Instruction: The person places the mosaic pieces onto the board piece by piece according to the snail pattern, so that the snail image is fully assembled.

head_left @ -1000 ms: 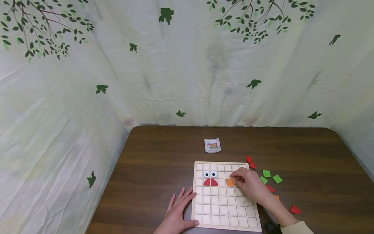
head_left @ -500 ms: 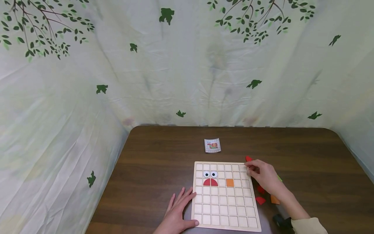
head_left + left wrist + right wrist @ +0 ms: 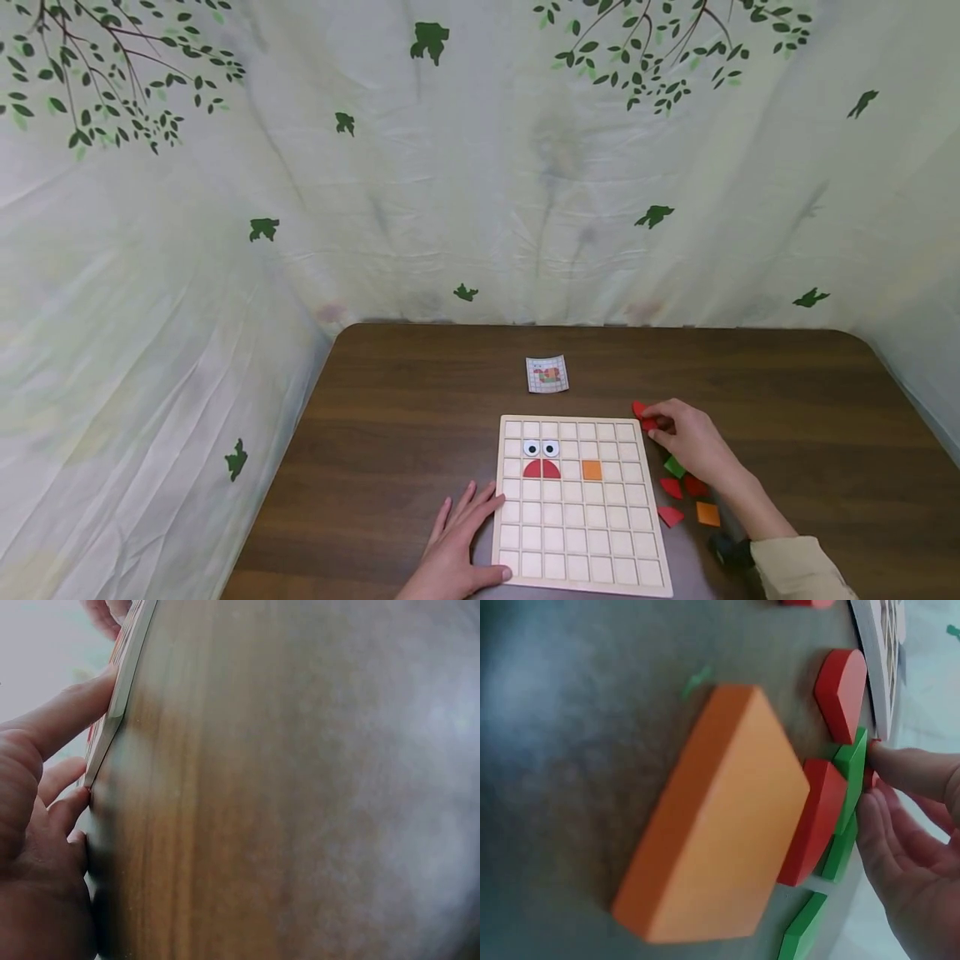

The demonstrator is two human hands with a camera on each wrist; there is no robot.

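The person's right hand (image 3: 686, 433) sits just off the upper right corner of the wooden grid board (image 3: 581, 575), right of centre in the head view, fingertips closed on one of two small red pieces (image 3: 640, 410) lying on the brown table (image 3: 405, 400). The fingers look curled round it in a pinch, though the head view is too small to show whether it has left the table. The left hand (image 3: 457, 546) lies flat and relaxed at the board's lower left edge, fingers straight, the thumb touching the rim; the left wrist view confirms fingertips pressed against the board's side.

What could go wrong, as I judge it: the red pieces sit touching each other, so a pinch on one could drag or flick the other away. The loose pieces below the right wrist are crowded too: green pieces (image 3: 849, 787), a red rounded piece (image 3: 841, 694) and an orange square (image 3: 712, 817) lie close together in the right wrist view, and a forearm sweeping back over them could scatter them. The board seems steadied only by the left hand's light contact, so a nudge could shift it.

As for what the board holds: two white eye pieces (image 3: 540, 447) side by side in its second row, a red half-round shape (image 3: 542, 469) directly beneath them, and an orange square tile (image 3: 592, 470) a few cells to the right in that same row. The remaining cells show bare wood. A small pattern card (image 3: 547, 374) lies on the table just above the board.
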